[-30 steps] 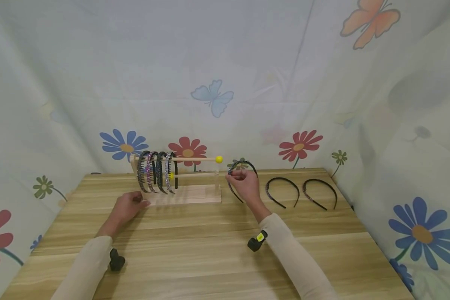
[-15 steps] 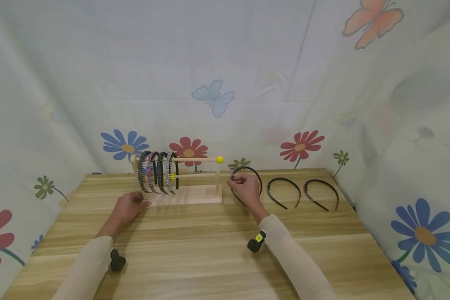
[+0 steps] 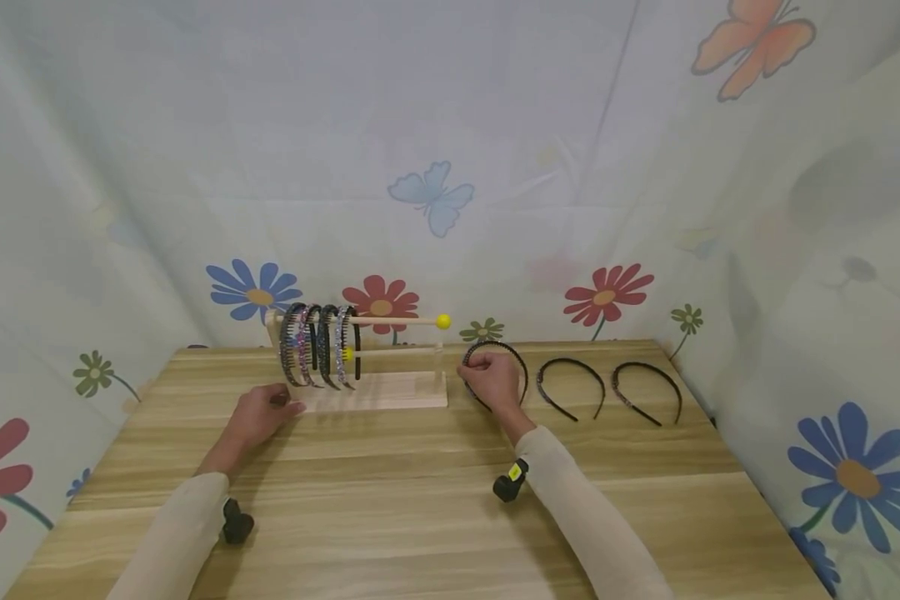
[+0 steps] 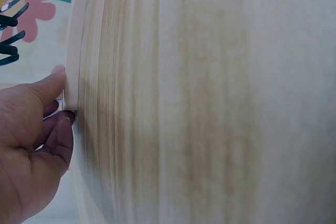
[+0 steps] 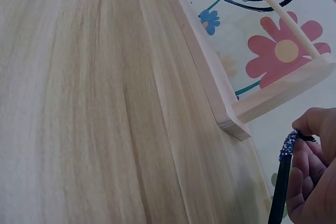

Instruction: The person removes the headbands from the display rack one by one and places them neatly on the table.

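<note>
My right hand (image 3: 497, 385) pinches a dark headband (image 5: 282, 182) with a sparkly stretch on its side, just right of the wooden rack. Its arch stands up behind my fingers, partly hidden by them. With thumb and fingers, my left hand (image 4: 37, 135) holds the left end of the rack's pale base (image 3: 405, 392). Several toothed headbands, some glittery, hang at the left on the rack's upper rod (image 3: 397, 321), which ends in a yellow ball (image 3: 443, 321). A lower rod (image 3: 393, 352) runs beneath it, with another yellow ball at its left end.
Two more dark headbands, a nearer one (image 3: 542, 390) and a farther one (image 3: 680, 392), lie on the wooden table (image 3: 390, 517) to the right. A flower-and-butterfly cloth (image 3: 307, 167) hangs behind the table and along its sides.
My right hand has lowered a little, bringing the headband down toward the table. My left hand stays at the rack base. The head view has shifted slightly.
</note>
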Demonstrator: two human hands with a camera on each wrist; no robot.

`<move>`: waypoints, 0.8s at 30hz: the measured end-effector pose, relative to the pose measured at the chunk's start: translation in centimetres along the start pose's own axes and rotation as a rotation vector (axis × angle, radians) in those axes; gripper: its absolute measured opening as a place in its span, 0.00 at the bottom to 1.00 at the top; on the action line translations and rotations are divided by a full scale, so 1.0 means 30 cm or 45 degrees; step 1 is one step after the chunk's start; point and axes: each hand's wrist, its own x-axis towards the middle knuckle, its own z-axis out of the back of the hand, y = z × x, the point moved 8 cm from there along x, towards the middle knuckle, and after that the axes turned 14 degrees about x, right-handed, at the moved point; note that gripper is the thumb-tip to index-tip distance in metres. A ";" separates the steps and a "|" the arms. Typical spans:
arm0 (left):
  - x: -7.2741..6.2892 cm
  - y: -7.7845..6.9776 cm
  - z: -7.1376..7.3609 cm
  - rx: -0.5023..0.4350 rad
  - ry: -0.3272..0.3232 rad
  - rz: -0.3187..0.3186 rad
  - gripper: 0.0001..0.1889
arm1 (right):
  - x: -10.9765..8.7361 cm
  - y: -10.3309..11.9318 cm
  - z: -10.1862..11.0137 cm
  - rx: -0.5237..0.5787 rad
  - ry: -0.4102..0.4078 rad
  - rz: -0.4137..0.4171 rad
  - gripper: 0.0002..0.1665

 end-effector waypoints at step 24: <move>0.001 0.003 0.000 0.010 -0.021 -0.014 0.14 | 0.009 -0.051 -0.026 -0.077 0.002 -0.034 0.09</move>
